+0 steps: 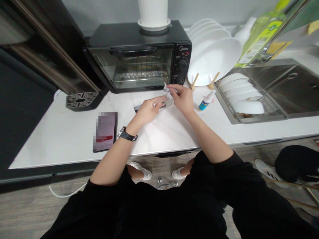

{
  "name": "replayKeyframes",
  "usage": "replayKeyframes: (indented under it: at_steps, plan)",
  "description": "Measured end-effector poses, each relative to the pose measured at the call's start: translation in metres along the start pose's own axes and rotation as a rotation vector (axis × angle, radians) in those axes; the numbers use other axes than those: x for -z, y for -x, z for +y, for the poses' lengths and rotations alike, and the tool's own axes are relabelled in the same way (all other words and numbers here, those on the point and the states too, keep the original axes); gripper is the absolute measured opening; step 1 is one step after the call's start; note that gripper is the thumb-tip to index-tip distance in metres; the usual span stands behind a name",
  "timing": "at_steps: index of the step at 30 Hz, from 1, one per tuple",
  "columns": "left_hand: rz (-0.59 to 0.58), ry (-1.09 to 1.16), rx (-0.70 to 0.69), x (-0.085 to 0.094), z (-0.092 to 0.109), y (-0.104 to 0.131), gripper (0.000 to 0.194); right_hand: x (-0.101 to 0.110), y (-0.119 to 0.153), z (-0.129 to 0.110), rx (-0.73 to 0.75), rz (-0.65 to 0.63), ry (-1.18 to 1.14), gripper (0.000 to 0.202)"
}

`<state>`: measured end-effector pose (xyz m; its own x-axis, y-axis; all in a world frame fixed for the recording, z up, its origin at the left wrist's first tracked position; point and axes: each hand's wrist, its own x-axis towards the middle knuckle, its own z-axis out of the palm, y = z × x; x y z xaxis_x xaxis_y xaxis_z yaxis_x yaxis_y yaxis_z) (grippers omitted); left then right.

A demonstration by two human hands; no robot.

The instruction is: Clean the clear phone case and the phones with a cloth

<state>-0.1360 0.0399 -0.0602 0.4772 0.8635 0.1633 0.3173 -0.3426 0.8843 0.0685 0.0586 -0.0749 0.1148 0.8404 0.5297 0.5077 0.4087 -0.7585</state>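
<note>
Both hands meet just in front of the oven (139, 56), on the white surface (62, 132). Left hand (148, 111) lies flat with fingers extended, pressing down a dark phone (139, 107) that is mostly hidden under it. Right hand (181, 98) is pinched closed on a small white wipe (167, 89), held at the phone's far end, touching the left fingertips. Watch (127, 134) on the left wrist. Front-left of the oven, a second dark flat device (106, 131) lies on the surface, screen blurred. Left of the oven, a dark machine with a drip grille (81, 99). On top of the oven, a white pot (153, 13) in a saucer; contents not visible. Right of the oven, a wooden rack holding a row of white plates (214, 56) on edge. Just right of the right hand, a small white squeeze bottle (206, 100) lies tilted on the surface. Further right of the oven, the sink (294, 86) holds a wire basket (224, 99) with white dishes (246, 99) stacked in it. Behind the sink, a yellow-green bottle (261, 36), liquid inside, leaning.
</note>
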Motion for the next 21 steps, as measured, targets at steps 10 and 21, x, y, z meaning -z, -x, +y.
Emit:
replayKeyframes:
  at_steps: [10, 21]
  plan:
    - [-0.015, -0.193, -0.130, 0.004, 0.003, -0.004, 0.026, 0.000, 0.027, -0.047, 0.095, -0.411, -0.272, 0.044]
    - [0.035, -0.086, -0.010, 0.000, 0.000, -0.001, 0.033, -0.001, 0.009, -0.017, 0.004, -0.100, -0.060, 0.048]
